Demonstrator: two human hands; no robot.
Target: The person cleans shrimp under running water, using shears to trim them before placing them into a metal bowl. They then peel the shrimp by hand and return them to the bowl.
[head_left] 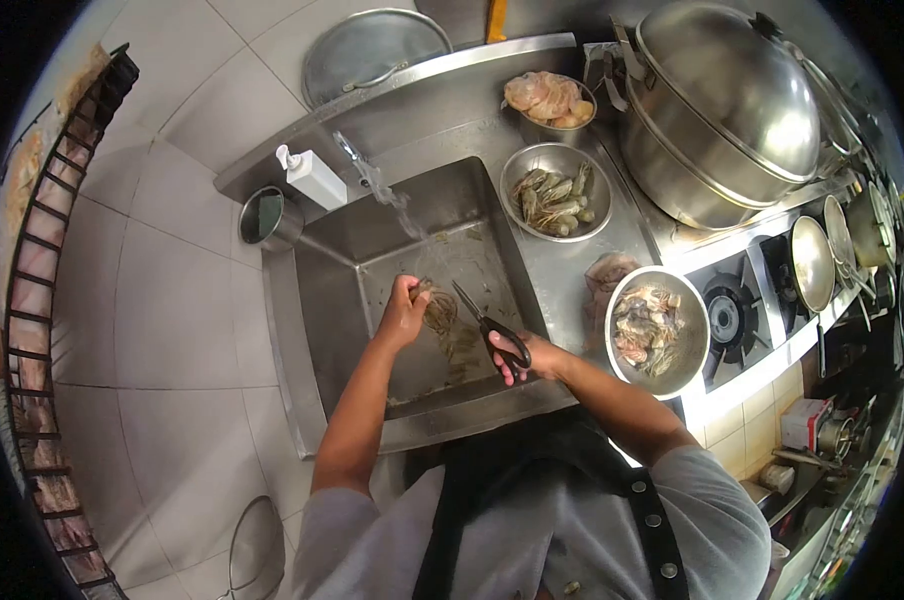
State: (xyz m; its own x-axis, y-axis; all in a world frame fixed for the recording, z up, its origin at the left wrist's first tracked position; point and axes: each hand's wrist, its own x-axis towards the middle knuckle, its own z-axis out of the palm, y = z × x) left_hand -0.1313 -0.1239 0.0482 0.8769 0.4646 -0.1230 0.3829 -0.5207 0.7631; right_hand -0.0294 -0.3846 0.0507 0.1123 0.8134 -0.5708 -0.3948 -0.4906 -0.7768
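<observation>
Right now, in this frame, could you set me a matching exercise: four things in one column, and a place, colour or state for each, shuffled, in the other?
Things:
1. Scissors
2. Tap
3. Bottle
4. Big pot

Places, colours, states:
A. White
B. Under a domed lid
C. Running
D. In the right hand

Right pairs: 1-D, 2-C, 3-A, 4-B.

The grey rectangular sink [322, 300] is dull, wet metal; the silver domed pot [727, 85], far right, is smooth, glossy metal; the black-handled scissors [486, 325] have metal blades (the handles look plastic).
</observation>
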